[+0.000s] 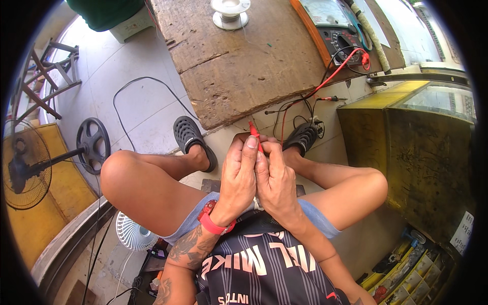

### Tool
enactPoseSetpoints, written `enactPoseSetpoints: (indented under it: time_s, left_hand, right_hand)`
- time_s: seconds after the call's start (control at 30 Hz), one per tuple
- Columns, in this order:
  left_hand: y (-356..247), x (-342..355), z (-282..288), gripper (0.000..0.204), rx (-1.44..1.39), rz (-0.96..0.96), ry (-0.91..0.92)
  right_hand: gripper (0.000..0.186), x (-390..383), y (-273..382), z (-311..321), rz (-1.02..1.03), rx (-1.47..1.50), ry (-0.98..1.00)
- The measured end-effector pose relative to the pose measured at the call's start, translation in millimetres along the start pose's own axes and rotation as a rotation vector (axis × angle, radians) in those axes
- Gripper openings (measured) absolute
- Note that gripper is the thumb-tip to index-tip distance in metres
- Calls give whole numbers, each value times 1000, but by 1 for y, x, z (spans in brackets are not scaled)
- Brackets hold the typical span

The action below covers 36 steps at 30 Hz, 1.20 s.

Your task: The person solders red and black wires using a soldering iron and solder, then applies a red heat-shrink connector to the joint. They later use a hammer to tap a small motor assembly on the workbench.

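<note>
My left hand (239, 175) and my right hand (274, 180) are closed together, side by side, around a red test probe (254, 131), whose pointed end shows above my fingertips. The left thumb lies along the probe; parts of it are hidden by my fingers. Beyond my hands, red and black leads hang over the table's front edge from a multimeter (339, 39) at the back right. A second, dark probe (326, 98) hangs beside that edge, right of my hands.
The worn wooden table (213, 76) holds a wire spool (230, 14). A yellow cabinet (386, 142) stands at the right. Fans (25, 165) (133, 231), a wooden rack (48, 86) and loose cables are at the left. A yellow parts tray (406, 269) sits at lower right.
</note>
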State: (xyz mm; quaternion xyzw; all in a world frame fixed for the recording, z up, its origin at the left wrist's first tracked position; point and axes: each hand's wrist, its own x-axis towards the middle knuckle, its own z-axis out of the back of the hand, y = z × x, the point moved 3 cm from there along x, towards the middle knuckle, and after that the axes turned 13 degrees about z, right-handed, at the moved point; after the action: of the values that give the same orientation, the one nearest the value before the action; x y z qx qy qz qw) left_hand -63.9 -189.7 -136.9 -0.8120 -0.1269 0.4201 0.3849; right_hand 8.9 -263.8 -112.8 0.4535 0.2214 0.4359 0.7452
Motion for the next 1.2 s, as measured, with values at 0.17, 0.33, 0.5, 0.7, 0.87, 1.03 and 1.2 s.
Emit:
enactPoseSetpoints:
  time_s: [0.17, 0.33, 0.5, 0.7, 0.87, 1.03, 1.2]
  left_hand:
    - [0, -2, -1, 39, 62, -46, -17]
    - [-2, 5, -3, 39, 82, -53, -48]
    - [-4, 5, -4, 41, 101, -48, -69]
    - [-8, 5, -3, 40, 219, -63, -114]
    - [-6, 9, -4, 39, 101, -62, -91]
    - [-7, 8, -4, 37, 129, -78, -80]
    - [-5, 9, -3, 32, 99, -51, -58]
  right_hand:
    - [28, 0, 2, 4, 2, -7, 24]
    - [27, 9, -2, 4, 49, -4, 3]
    - [27, 10, -1, 6, 20, 12, 39]
    - [28, 11, -1, 7, -33, 24, 82]
    - [27, 13, -2, 3, -17, 36, 52]
    - [27, 13, -4, 2, -8, 20, 67]
    - [27, 14, -4, 4, 0, 25, 72]
